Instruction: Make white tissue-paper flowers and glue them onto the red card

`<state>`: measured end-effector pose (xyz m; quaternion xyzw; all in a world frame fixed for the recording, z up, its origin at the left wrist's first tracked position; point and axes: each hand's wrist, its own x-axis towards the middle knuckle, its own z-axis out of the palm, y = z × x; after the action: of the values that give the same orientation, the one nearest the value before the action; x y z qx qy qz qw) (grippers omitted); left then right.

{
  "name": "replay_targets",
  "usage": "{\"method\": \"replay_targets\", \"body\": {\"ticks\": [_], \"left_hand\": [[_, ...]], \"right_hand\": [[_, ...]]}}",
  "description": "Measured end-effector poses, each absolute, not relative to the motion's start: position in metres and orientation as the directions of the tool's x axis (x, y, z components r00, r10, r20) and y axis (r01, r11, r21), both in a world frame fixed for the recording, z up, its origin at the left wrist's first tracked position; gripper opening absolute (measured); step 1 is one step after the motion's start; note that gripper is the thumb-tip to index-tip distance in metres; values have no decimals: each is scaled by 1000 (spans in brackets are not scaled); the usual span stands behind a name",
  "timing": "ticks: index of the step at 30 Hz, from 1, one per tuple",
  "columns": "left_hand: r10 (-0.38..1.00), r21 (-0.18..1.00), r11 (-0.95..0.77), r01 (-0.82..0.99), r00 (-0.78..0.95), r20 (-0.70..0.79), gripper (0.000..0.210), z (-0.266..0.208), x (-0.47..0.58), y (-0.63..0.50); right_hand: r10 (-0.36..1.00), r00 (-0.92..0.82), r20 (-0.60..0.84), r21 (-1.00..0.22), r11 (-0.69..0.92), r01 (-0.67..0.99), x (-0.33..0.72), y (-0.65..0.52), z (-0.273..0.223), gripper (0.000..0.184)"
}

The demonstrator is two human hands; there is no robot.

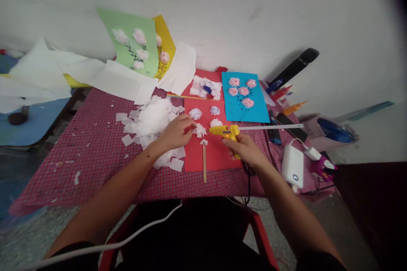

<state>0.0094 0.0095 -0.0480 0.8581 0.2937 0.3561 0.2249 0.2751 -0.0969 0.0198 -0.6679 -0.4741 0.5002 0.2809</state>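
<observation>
My right hand (244,148) grips a yellow hot glue gun (224,131), its nozzle pointing left and a glue stick (270,127) jutting from its back. Close to the nozzle is a white crumpled-tissue flower (199,130) on a red sheet of card (193,159). My left hand (178,131) is at this flower's left side, thumb and fingers pinched; what is between them is hidden. Another white flower (216,123) and two purple-speckled ones (195,113) are on the card. Below them lies a wooden stick (204,167) with a small paper piece (204,142) at its tip.
A heap of white tissue squares (154,118) is left of the card. Behind are a blue flower card (260,110), a green one (108,19) and a yellow one (165,36). A white power bank (293,164) lies at the right on the checked tablecloth (95,148).
</observation>
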Motion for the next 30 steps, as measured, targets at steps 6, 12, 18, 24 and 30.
{"method": "replay_targets", "body": {"ticks": [6, 12, 18, 24, 30], "left_hand": [[678, 606, -715, 350, 559, 477, 27, -48, 9, 11], [639, 590, -735, 335, 635, 435, 26, -43, 8, 7], [523, 478, -822, 309, 741, 421, 27, -41, 5, 3], [466, 376, -865, 333, 813, 350, 32, -37, 5, 1], [478, 339, -865, 370, 812, 335, 35, -38, 5, 0]], "right_hand": [[910, 33, -412, -837, -393, 381, 276, -95, 15, 40], [914, 76, -400, -836, -397, 378, 278, -96, 15, 38], [922, 67, -381, -851, -378, 364, 279, -99, 9, 37], [932, 47, -360, -876, -355, 327, 280, -101, 4, 35], [923, 63, -380, -869, -380, 316, 278, -99, 3, 32]]}}
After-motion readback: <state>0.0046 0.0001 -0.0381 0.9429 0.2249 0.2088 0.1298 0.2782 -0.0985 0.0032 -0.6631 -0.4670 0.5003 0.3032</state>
